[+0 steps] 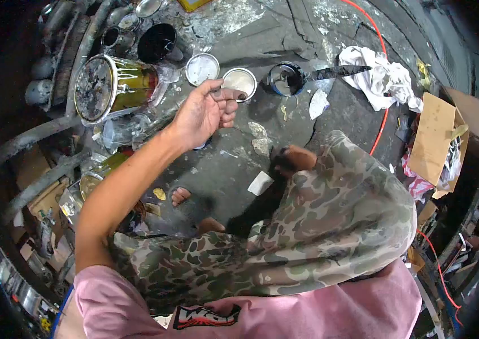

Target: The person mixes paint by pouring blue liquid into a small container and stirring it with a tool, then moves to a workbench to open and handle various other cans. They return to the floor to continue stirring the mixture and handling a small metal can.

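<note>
My left hand (203, 116) is stretched out over the floor, thumb and fingers pinched on a small grey piece (227, 94). It hovers just in front of two round lids (202, 69) (240, 82). Right of the lids stands an open paint can (284, 79) with a paint-smeared stick (338, 72) lying across its rim. My right hand (295, 159), fingers stained dark and curled, rests at my knee in camouflage trousers (330, 209). A dark shape below it hides whether it holds anything.
A large paint-streaked tin (109, 85) lies on its side at the left, with a black tin (157, 42) behind it. A white rag (380, 76), an orange cable (383, 121) and a cardboard box (437, 138) are at the right. My bare foot (180, 196) is on the floor.
</note>
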`<state>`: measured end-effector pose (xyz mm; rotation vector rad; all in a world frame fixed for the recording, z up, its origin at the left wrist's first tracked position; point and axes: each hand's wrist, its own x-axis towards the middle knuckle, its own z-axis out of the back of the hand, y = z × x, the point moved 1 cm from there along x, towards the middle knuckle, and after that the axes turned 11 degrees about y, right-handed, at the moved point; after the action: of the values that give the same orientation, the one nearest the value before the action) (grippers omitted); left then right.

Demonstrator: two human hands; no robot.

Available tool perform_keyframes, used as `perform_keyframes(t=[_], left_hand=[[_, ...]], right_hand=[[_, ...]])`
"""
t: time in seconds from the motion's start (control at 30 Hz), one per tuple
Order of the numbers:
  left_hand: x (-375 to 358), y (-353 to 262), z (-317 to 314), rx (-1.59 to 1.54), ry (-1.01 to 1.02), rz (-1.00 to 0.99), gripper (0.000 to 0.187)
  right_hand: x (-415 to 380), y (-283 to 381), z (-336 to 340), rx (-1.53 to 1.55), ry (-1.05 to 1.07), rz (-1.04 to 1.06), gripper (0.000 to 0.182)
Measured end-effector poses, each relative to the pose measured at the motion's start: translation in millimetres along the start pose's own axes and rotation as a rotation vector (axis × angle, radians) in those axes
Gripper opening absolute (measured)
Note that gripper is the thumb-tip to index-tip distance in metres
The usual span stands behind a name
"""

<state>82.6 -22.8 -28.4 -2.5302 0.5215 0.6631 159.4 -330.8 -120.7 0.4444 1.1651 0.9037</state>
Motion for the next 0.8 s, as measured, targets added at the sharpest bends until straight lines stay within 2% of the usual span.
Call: perform_keyframes(t=[0.1, 0.17, 0.27, 0.43, 0.53, 0.67, 0.7, 0.73, 0.77, 0.8], left_hand=[[3, 6, -6, 0.022, -0.016, 0.027, 0.041], [5, 7, -2, -0.003, 0.061, 0.038, 0.040], [2, 6, -7, 0.007, -0.001, 0.038, 0.040], [2, 8, -14, 0.029, 0.037, 0.037, 0.042], [1, 13, -13, 0.035, 0.055, 0.068, 0.049], [1, 22, -13, 0.023, 0.154, 0.097, 0.052], [0, 26, -13, 0.040, 0.169, 0.097, 0.053], [0, 29, -15, 0.055, 0.185, 0.097, 0.054], [-1, 30, -18, 0.057, 0.185, 0.093, 0.054], [-2, 31, -22, 0.089, 0.125, 0.111, 0.054]], right_hand=[[8, -2, -42, -0.084, 0.107, 0.141, 0.029], [13, -4, -65, -0.148, 0.138, 0.200, 0.028], [19, -13, -86, -0.246, 0.151, 0.244, 0.028], [20, -33, -101, -0.350, 0.140, 0.265, 0.028], [19, -44, -98, -0.373, 0.097, 0.272, 0.029], [19, -56, -75, -0.435, -0.095, 0.303, 0.029], [24, -67, -71, -0.424, -0.017, 0.262, 0.029], [51, -130, -98, -0.337, 0.425, 0.052, 0.040], [46, -120, -90, -0.341, 0.425, 0.054, 0.040], [35, -95, -73, -0.366, 0.154, 0.177, 0.042]])
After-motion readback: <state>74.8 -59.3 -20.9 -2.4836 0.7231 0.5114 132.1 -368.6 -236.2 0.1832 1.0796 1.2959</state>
